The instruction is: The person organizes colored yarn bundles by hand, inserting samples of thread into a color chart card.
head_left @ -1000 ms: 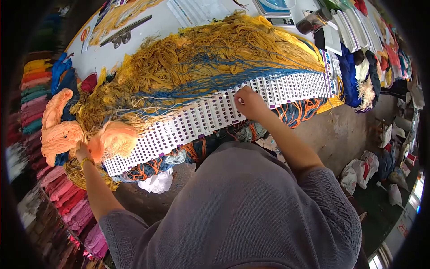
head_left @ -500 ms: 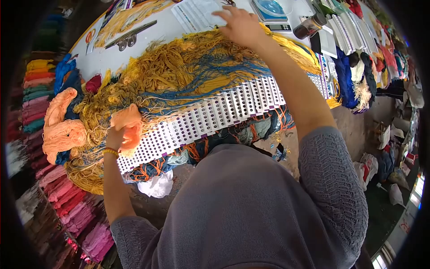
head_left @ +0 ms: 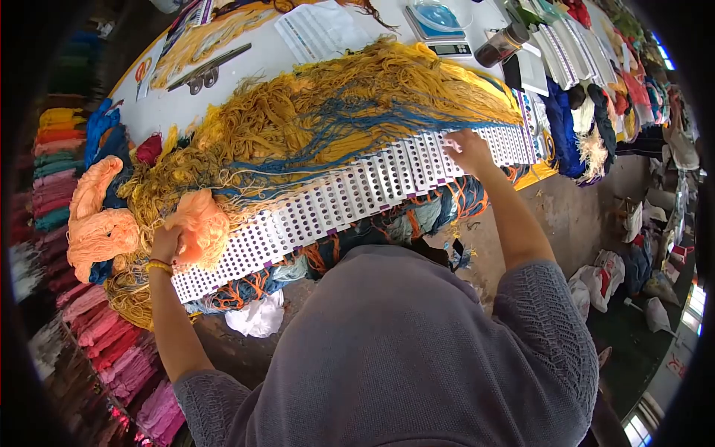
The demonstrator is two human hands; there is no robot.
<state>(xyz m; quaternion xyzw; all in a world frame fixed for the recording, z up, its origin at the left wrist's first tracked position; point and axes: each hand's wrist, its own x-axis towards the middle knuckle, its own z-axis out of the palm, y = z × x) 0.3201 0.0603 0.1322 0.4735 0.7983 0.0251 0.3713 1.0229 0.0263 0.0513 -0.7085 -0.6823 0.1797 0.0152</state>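
At the left, my left hand point(head_left: 165, 243) is closed on a peach yarn hank point(head_left: 199, 223), which hangs loosely over the near ends of the cards. My right hand point(head_left: 472, 153) is over the right part of a long row of white perforated cards point(head_left: 328, 200), its fingers bent and apart with nothing visible in them. Tangled mustard-yellow yarn point(head_left: 268, 112) lies heaped along the row's far side, with blue strands point(head_left: 350, 115) running through it. Another peach hank point(head_left: 103, 223) rests at the far left, beyond my left hand.
Behind the yarn lie a printed sheet point(head_left: 320, 31), dark shears point(head_left: 205, 74) and orange-handled scissors point(head_left: 141, 71). A digital scale point(head_left: 450, 49) and a dark jar point(head_left: 500, 46) stand at the back right. Dark yarn with orange ties point(head_left: 320, 255) borders the near edge.
My right hand has come down from near the printed sheet, across the yellow yarn, to the perforated cards. My left hand has shifted slightly left and down with the peach hank.
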